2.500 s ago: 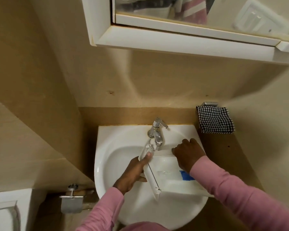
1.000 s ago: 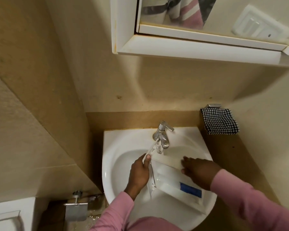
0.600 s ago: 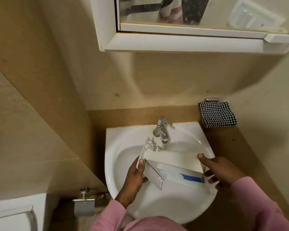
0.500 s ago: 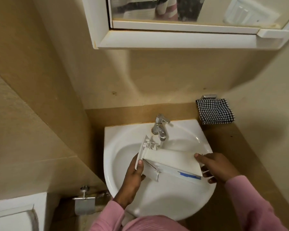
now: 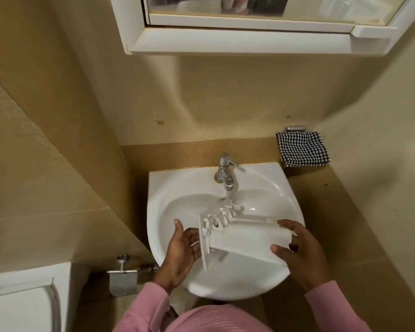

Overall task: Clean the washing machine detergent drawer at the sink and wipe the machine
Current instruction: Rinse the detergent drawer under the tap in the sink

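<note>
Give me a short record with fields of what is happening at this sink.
Place: white sink below a mirror cabinet
Held item: detergent drawer, tilted over the basin
Left hand: holds the drawer's front-panel end
Right hand: grips the opposite end
Tap: running, stream falling by the drawer's far edge
Nearby: checked cloth hanging on the wall, right of the sink

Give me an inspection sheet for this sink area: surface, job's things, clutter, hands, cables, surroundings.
Surface: white wash basin, tap running.
Job's things: white detergent drawer held tilted over the basin, front panel to the left.
Clutter: checked cloth on a wall holder right of the basin.
Hands: left hand supports the front panel, fingers hidden; right hand grips the rear end.
Cables: nothing seen.
Surroundings: mirror cabinet above; toilet-roll holder and cistern lower left.
</note>
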